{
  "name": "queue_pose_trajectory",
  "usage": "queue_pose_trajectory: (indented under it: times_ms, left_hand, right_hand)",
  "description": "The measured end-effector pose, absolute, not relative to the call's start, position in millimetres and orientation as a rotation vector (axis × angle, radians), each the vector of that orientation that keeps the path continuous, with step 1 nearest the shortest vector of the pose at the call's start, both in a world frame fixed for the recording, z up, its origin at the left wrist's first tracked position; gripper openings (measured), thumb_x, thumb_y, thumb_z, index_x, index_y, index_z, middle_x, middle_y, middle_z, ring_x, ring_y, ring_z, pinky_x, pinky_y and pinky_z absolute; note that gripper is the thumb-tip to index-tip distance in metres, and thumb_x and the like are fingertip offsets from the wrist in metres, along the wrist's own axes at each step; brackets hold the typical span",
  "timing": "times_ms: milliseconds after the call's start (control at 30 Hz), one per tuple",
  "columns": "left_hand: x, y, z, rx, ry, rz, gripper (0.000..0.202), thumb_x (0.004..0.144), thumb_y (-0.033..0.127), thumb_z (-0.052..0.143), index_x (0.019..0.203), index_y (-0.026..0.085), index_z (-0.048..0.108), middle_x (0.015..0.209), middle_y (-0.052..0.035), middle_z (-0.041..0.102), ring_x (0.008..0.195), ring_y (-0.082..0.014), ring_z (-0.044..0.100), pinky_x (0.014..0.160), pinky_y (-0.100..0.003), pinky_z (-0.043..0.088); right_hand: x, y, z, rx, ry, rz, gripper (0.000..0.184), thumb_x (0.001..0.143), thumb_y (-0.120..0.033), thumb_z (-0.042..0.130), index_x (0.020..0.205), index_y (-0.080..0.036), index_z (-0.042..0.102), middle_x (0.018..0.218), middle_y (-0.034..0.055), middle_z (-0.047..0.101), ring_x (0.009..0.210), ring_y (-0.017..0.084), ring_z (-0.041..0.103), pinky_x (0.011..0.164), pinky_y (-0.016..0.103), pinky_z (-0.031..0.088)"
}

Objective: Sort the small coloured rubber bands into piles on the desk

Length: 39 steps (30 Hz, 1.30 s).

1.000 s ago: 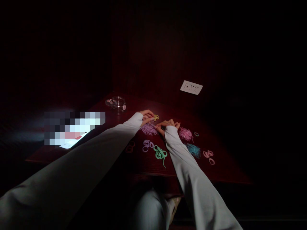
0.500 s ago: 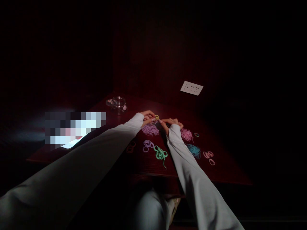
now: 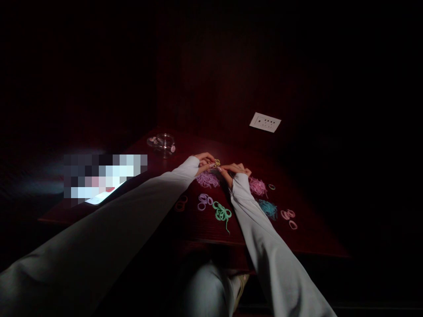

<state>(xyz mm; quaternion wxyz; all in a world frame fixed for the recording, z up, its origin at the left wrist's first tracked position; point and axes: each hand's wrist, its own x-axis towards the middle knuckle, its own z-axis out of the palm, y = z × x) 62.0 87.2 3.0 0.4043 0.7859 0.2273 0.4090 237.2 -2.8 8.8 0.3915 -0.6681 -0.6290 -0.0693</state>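
A small bunch of yellow looped hair ties (image 3: 217, 163) is pinched between the fingertips of my left hand (image 3: 205, 161) and my right hand (image 3: 234, 170). Both hands are closed over the far middle of the table, close together. Just below them lies a heap of purple shredded strands (image 3: 207, 179). Nearer to me are purple hair ties (image 3: 205, 200) and a bunch of green hair ties (image 3: 222, 212) with a loose tail. Beside my right forearm sit pink strands (image 3: 257, 186) and teal strands (image 3: 268, 208).
The dark red table (image 3: 205, 231) meets a wall with a white socket plate (image 3: 265, 122). At the back left stands a clear jar (image 3: 164, 144). A lit phone (image 3: 99, 197), partly blurred out, is left of my arm. Pink hair ties (image 3: 288, 215) lie at right.
The view has shifted very slightly. Both hands stay in the same place with the yellow hair ties, with only a small movement of the fingers.
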Motion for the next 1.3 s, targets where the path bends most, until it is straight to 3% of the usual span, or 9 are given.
queue_pose_trajectory:
  times_ms: [233,500,800,967,1100,1300]
  left_hand:
    - [63,82,4,1.987,0.544,1.03,0.016,0.091,0.024,0.066,0.105,0.017,0.066,0.081,-0.0016,0.075,0.071,-0.0135,0.07,0.073,-0.026,0.053]
    - [59,82,7,2.025,0.506,0.983,0.02,0.092,0.03,0.065,0.108,0.018,0.066,0.081,-0.0016,0.076,0.074,-0.0152,0.072,0.075,-0.027,0.052]
    - [63,85,1,2.009,0.517,0.979,0.022,0.097,0.034,0.061,0.109,0.017,0.067,0.091,-0.0053,0.078,0.076,-0.0141,0.072,0.074,-0.026,0.053]
    - [72,90,-5,2.058,0.636,0.98,0.015,0.093,0.029,0.064,0.096,0.015,0.069,0.08,-0.0029,0.074,0.069,-0.0124,0.066,0.061,-0.021,0.043]
    - [69,89,-3,2.121,0.644,0.974,0.019,0.094,0.033,0.063,0.089,0.016,0.07,0.072,-0.0003,0.07,0.065,-0.0116,0.061,0.06,-0.021,0.041]
    - [58,82,8,2.183,0.627,0.892,0.02,0.093,0.034,0.063,0.09,0.015,0.07,0.076,-0.0013,0.07,0.071,-0.0124,0.062,0.064,-0.022,0.041]
  right_hand:
    - [233,-9,18,-1.731,-1.615,-0.05,0.062,0.101,-0.07,0.038,0.088,-0.031,0.084,0.086,0.0049,0.078,0.092,0.024,0.057,0.093,0.043,0.023]
    - [228,-9,16,-1.682,-1.649,0.073,0.062,0.099,-0.071,0.042,0.082,-0.028,0.083,0.08,0.0053,0.075,0.088,0.025,0.058,0.093,0.043,0.027]
    - [228,-6,12,-1.628,-1.601,-0.005,0.06,0.097,-0.072,0.045,0.081,-0.026,0.08,0.079,0.0023,0.074,0.082,0.021,0.058,0.092,0.039,0.029]
    - [230,-6,13,-1.643,-1.572,-0.029,0.06,0.099,-0.069,0.044,0.081,-0.025,0.08,0.08,0.003,0.074,0.081,0.02,0.057,0.091,0.038,0.029]
    - [235,-7,12,-1.687,-1.647,-0.08,0.058,0.103,-0.065,0.042,0.082,-0.025,0.08,0.083,0.0031,0.076,0.086,0.021,0.058,0.091,0.038,0.025]
    - [242,-11,15,-1.755,-1.81,-0.316,0.045,0.106,-0.053,0.047,0.088,-0.027,0.079,0.088,0.0023,0.075,0.095,0.021,0.054,0.092,0.038,0.02]
